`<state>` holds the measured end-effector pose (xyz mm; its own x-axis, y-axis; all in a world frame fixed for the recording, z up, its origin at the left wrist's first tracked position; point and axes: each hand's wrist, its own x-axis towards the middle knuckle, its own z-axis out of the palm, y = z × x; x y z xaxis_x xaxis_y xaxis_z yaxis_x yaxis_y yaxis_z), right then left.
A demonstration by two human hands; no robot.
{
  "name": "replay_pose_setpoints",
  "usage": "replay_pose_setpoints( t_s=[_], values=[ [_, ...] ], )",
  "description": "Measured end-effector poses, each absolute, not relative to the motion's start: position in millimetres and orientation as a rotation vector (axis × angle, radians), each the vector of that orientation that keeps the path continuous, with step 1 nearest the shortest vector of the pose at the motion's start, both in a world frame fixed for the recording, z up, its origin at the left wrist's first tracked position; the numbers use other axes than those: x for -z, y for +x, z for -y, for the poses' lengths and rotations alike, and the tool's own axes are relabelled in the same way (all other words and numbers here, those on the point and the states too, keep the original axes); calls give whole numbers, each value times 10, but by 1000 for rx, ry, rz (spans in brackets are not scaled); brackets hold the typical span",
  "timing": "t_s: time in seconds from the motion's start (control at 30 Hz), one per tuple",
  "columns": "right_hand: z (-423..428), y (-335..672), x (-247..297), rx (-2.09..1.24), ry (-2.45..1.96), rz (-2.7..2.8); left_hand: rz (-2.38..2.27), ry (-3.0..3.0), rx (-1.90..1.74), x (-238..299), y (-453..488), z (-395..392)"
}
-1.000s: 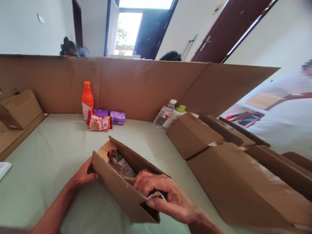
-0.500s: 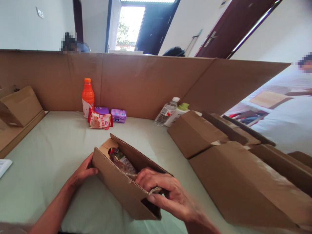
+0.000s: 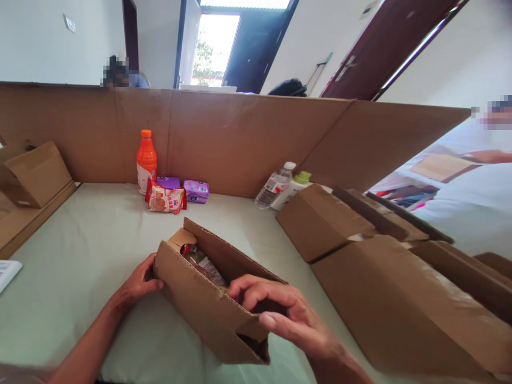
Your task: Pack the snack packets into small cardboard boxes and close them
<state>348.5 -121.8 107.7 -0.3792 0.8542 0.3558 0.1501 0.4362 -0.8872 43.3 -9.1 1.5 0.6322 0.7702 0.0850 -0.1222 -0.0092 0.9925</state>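
Observation:
A cardboard box (image 3: 200, 304) stands on the pale green cloth in front of me, its top open. Inside it lies a plastic-wrapped packet (image 3: 210, 269) with red, green and white print, partly hidden by the walls. My left hand (image 3: 142, 280) holds the box's left end, thumb on the near wall and fingers round the corner. Over the right part of the opening is my right hand (image 3: 286, 314). Its fingers are bent and reach over the opening, the thumb apart from them by the right end. Nothing shows in its grasp.
Ahead stand an orange bottle (image 3: 146, 162), a red-and-white snack packet (image 3: 166, 199) and purple packs (image 3: 196, 191). A clear bottle (image 3: 276, 186) and a green-capped bottle (image 3: 294, 188) lean near cardboard boxes (image 3: 384, 298) at right. A cardboard wall (image 3: 248, 141) runs behind; people are beyond.
My right hand has loosened at the box's right end, its thumb and fingers spreading apart and the flap leaving its grasp. My left hand keeps its place on the box.

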Motion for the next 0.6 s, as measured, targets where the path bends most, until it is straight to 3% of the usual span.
replay_pose_setpoints(
  t_s=[0.23,0.37,0.6],
  values=[
    [1148,3485,-1000,-927,-1019,1652,-607,1411,-798,29,458,88],
    [1115,3399,-1008,-780,-1183,1857,-618,1428,-825,80,470,76],
    [1138,3256,-1109,-919,-1325,2080,-662,1531,-898,154,449,65]
  ],
)
